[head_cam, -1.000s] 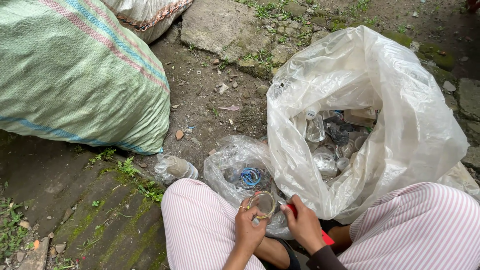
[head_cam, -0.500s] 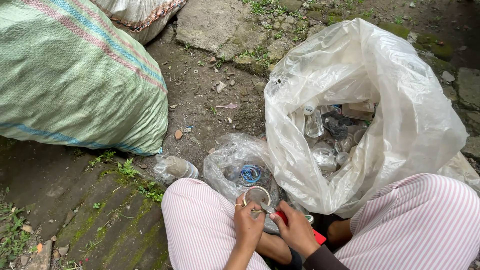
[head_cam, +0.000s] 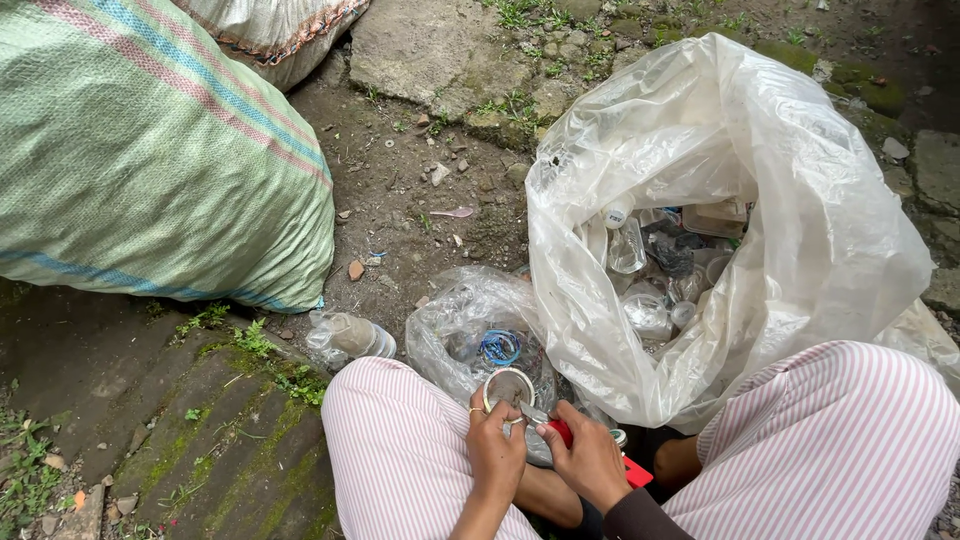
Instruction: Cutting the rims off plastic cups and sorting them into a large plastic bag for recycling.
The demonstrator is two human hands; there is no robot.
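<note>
The left hand [head_cam: 495, 450] is closed around a clear cup [head_cam: 510, 388], fingers wrapped on its round rim, holding it low between the knees with its mouth tipped up toward the camera. The right hand [head_cam: 590, 465] sits just beside it, closed on a red-handled cutter [head_cam: 560, 430] whose short blade points left and meets the cup near its rim. More red of the handle shows past the wrist.

Both hands work above the lap, between two legs in pink-and-white striped trousers [head_cam: 400, 450]. Directly beyond the cup lies a small clear bag [head_cam: 470, 320], crumpled on the ground, with a blue ring [head_cam: 499, 347] and other scraps inside. Touching its right side stands a big clear bag [head_cam: 760, 200], open at the top and partly filled with clear plastic bottles [head_cam: 627, 245] and cups.

To the left of the left knee a squashed bottle [head_cam: 350, 338] lies on the dirt, close to weeds. Well to the left rests a large green woven sack [head_cam: 150, 150] with pink and blue stripes; a second, pale sack [head_cam: 280, 30] lies behind it. The ground [head_cam: 420, 200] is bare earth with pebbles, flat stones and moss.
</note>
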